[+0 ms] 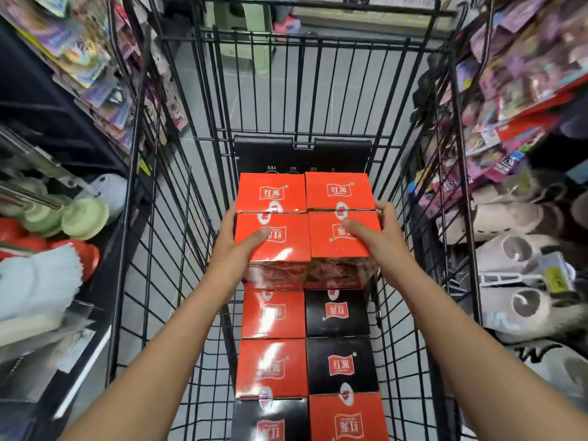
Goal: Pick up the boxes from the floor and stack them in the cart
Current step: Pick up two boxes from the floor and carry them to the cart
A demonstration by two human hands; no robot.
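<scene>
Two red boxes [286, 249]: where? asks the checker.
Me: Side by side atop the stack in the cart [264, 151]. My left hand [234, 241] and right hand [377, 238] clamp their outer sides, fingers curled round, thumbs on top. Glossy, stiff card, judged slippery; grip the edges.

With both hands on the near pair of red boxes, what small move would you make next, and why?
Probably settle the near pair down flush against the far pair, then let go: left hand and right hand grip its sides, and it lines up beside them.
</scene>
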